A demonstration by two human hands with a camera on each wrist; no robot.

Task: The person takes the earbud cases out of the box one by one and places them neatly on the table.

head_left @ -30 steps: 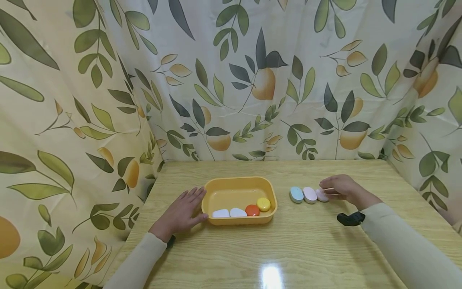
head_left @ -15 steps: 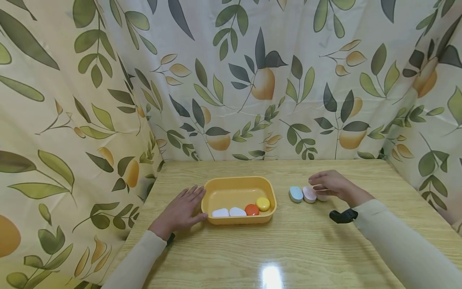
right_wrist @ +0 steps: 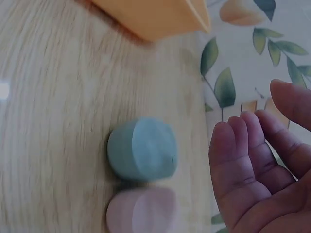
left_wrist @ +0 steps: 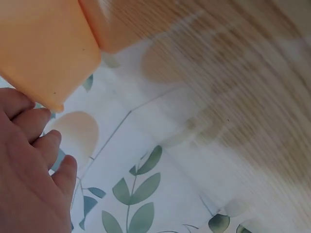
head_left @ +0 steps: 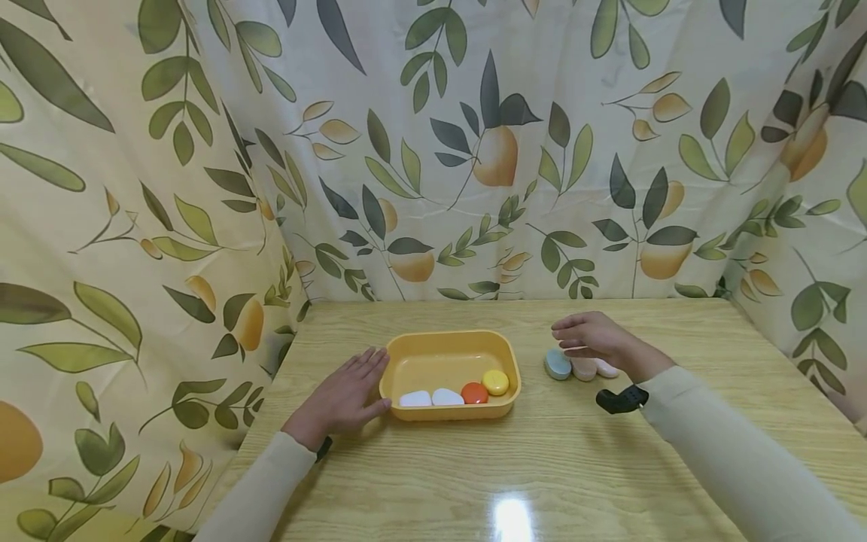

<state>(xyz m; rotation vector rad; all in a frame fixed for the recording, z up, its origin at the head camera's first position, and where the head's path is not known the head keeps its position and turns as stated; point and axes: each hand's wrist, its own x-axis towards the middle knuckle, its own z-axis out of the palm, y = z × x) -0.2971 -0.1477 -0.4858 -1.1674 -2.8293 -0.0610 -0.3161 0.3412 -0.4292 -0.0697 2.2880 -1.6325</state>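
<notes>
A yellow-orange plastic tray (head_left: 450, 340) sits on the wooden table. Inside lie two white pieces (head_left: 448, 397), a red-orange round piece (head_left: 474, 393) and a yellow round piece (head_left: 495, 382). My left hand (head_left: 343, 397) rests against the tray's left side with extended fingers. To the right of the tray, a blue oval soap-like bar (head_left: 558, 365), a pink one (head_left: 584, 368) and a paler pink one (head_left: 606, 369) form a row. Above that row hovers my right hand (head_left: 605, 340), its fingers loosely bent and nothing in them; the right wrist view shows the blue bar (right_wrist: 146, 149) apart from the fingers.
The wooden table (head_left: 420, 482) extends in front of the tray and past the row of bars. A leaf-and-fruit patterned curtain (head_left: 447, 150) hangs behind the table and along both sides.
My right hand has moved left and slightly up, from the paler pink bar at the row's right end to above the blue and pink bars. My left hand and the tray have stayed put.
</notes>
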